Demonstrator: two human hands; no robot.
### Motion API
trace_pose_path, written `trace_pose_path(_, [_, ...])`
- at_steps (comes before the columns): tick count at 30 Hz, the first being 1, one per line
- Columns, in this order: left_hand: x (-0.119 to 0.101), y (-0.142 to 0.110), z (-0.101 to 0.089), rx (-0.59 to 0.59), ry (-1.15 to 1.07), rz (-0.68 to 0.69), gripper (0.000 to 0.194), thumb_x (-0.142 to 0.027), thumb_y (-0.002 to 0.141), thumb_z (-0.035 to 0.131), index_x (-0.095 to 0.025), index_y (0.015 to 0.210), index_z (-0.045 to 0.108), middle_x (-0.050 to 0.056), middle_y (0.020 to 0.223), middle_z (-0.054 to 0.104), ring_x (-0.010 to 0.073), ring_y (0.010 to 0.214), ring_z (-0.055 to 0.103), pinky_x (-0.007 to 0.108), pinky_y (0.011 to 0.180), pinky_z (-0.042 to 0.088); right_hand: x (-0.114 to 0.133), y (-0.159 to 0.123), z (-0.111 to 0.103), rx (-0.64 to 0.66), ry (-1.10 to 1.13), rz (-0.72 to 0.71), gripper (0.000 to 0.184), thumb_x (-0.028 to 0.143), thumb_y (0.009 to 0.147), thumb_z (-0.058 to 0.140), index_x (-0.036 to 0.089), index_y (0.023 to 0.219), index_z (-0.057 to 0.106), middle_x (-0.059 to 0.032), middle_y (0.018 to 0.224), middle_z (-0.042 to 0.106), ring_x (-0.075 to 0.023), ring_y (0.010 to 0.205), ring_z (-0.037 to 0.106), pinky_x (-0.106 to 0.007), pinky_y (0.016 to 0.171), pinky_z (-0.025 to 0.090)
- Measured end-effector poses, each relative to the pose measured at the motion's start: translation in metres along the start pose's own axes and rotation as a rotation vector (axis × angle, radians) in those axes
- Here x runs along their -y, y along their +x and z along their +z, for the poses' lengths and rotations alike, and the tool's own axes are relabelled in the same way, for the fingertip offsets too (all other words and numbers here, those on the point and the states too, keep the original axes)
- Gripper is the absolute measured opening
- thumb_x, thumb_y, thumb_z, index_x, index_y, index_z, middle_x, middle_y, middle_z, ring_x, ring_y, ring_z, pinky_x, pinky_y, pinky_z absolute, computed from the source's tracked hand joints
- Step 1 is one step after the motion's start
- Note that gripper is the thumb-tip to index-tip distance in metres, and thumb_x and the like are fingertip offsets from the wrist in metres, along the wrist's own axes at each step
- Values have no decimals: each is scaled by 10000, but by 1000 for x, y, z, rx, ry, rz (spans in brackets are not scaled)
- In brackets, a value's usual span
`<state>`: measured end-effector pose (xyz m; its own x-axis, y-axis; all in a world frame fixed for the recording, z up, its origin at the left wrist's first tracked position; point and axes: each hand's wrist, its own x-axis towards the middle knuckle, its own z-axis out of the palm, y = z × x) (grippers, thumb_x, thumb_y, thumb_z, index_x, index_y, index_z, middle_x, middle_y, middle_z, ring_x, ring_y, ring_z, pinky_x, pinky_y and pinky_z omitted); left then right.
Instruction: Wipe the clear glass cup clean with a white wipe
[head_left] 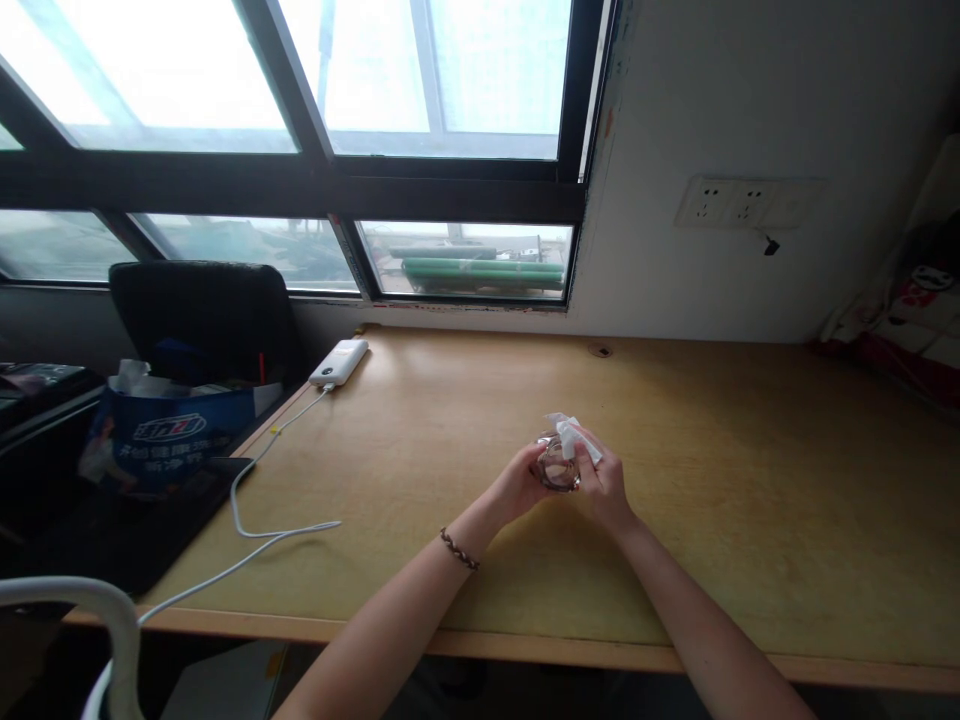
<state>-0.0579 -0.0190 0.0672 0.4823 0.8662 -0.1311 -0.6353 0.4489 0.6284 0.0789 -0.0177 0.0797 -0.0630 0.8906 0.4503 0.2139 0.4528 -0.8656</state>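
Note:
Over the middle of the wooden desk (750, 500), my left hand (517, 483) is wrapped round a small clear glass object (556, 466), which looks like a little jar or cup. My right hand (604, 482) pinches a white tissue or wipe (573, 434) and presses it against the top of the glass. Both hands are closed and touch each other around the glass. A braided bracelet (459, 549) sits on my left wrist.
A white power bank (339, 362) lies at the desk's back left, its white cable (255, 500) trailing toward the front edge. Left of the desk stand a black chair (206, 315) and a blue bag (169, 435). A wall socket (739, 203) is at the right.

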Motion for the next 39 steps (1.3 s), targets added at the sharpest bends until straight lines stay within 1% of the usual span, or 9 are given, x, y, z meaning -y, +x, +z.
trace_pose_path(4, [-7, 4, 0, -145, 150, 289, 435, -175, 636, 669, -164, 1048, 530, 83, 1012, 605, 178, 878, 574, 287, 771, 433, -6, 2, 0, -39, 53, 132, 300, 368, 813, 471, 179, 982, 633, -45, 927, 664, -229, 863, 597, -326, 761, 462])
trace_pose_path(9, [-18, 3, -4, -276, 391, 430, 677, -115, 487, 760, -199, 1106, 497, 61, 959, 604, 181, 843, 570, 288, 774, 422, -14, -1, 7, -31, 251, 368, 365, 456, 749, 525, 125, 796, 670, -29, 668, 666, -187, 598, 594, -270, 542, 467])
trace_pose_path(14, [-17, -5, 6, -307, 666, 648, 806, -95, 374, 793, -219, 1121, 518, 88, 1177, 486, 240, 1043, 459, 335, 929, 329, -13, 1, 16, -21, 609, 457, 355, 455, 760, 520, 170, 945, 624, -51, 880, 684, -205, 754, 643, -312, 647, 516])
trace_pose_path(18, [-11, -7, 11, -290, 680, 740, 904, -87, 320, 805, -225, 1154, 485, 106, 1228, 428, 283, 1152, 365, 360, 973, 283, -14, 4, 17, -52, 742, 486, 314, 410, 765, 543, 180, 968, 606, -52, 997, 663, -215, 905, 621, -353, 778, 505])
trace_pose_path(23, [-14, -6, 6, -253, 654, 695, 963, -77, 391, 789, -260, 1239, 370, 80, 1154, 472, 247, 1117, 429, 350, 974, 290, -16, 6, 14, -36, 778, 537, 334, 393, 734, 592, 161, 974, 607, -70, 973, 671, -225, 867, 634, -360, 764, 506])
trace_pose_path(27, [-19, -3, 2, -169, 559, 605, 891, -66, 434, 770, -277, 1211, 388, 79, 1200, 460, 240, 1097, 466, 365, 938, 351, -15, 6, 11, -136, 717, 503, 295, 329, 673, 665, 159, 913, 640, -54, 916, 685, -206, 798, 641, -323, 713, 504])
trace_pose_path(31, [-18, 3, -3, -146, 380, 494, 801, -78, 476, 756, -258, 1171, 402, 87, 1198, 483, 235, 1025, 526, 381, 853, 430, -20, 4, 10, -183, 576, 419, 285, 332, 657, 672, 161, 885, 666, -46, 873, 691, -199, 753, 634, -311, 671, 493])
trace_pose_path(34, [-15, 6, -8, -191, 318, 460, 613, -104, 530, 737, -183, 1071, 462, 100, 1105, 555, 216, 973, 556, 372, 844, 433, -17, 1, 8, -180, 448, 359, 310, 388, 719, 595, 153, 906, 672, -48, 830, 694, -214, 742, 629, -325, 653, 491])
trace_pose_path(39, [-11, 10, -13, -263, 319, 485, 432, -135, 558, 727, -146, 927, 503, 100, 1032, 597, 203, 921, 579, 370, 838, 424, 7, -5, 3, -24, 186, 104, 322, 342, 812, 484, 203, 1077, 603, -39, 1015, 651, -240, 975, 572, -393, 862, 430])
